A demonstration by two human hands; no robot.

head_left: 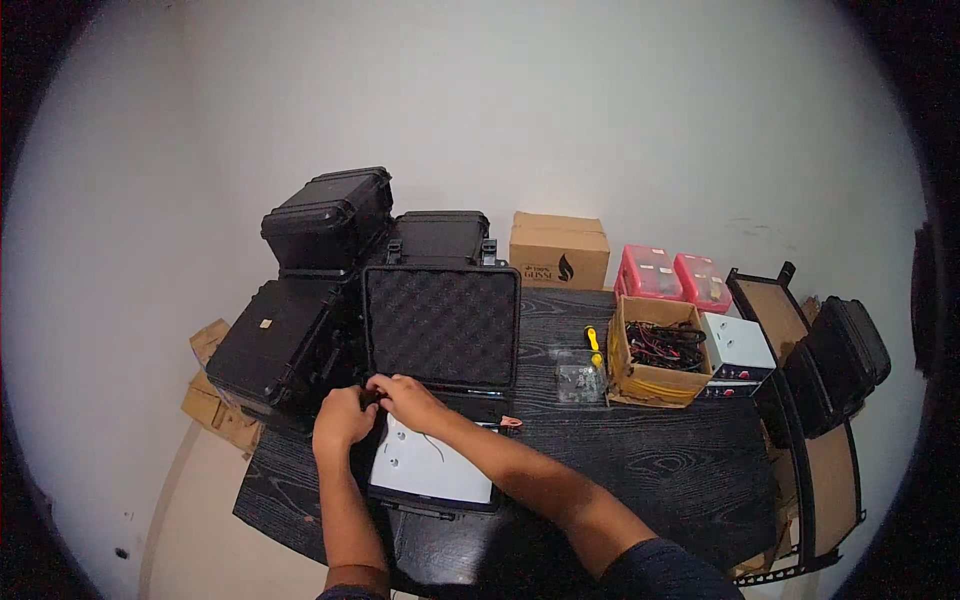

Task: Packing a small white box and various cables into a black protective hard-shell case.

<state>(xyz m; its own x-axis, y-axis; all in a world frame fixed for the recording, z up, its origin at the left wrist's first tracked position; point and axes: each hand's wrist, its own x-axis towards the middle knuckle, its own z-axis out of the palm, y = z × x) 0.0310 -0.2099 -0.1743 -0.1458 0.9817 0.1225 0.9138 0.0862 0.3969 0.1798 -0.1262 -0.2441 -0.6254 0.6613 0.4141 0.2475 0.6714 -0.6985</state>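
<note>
An open black hard case with egg-crate foam in its lid (443, 325) lies before me on the table. In its lower half sits a white flat-topped box (430, 468) with small round fittings and a thin dark wire (436, 449) across its top. My left hand (342, 418) and my right hand (408, 400) meet at the case's left side near the hinge, fingers closed. A small dark thing shows between them, too hidden to name. The right forearm crosses over the white box. A copper-coloured clip (511, 422) rests at the case's right edge.
Several black hard cases (275, 335) are stacked at the left. Toward the right stand a carton of cables (660, 350), pink-red boxes (652, 272), white units (738, 343) and a black metal rack (800, 420). A yellow-handled tool (592, 340) lies near a clear bag (580, 383).
</note>
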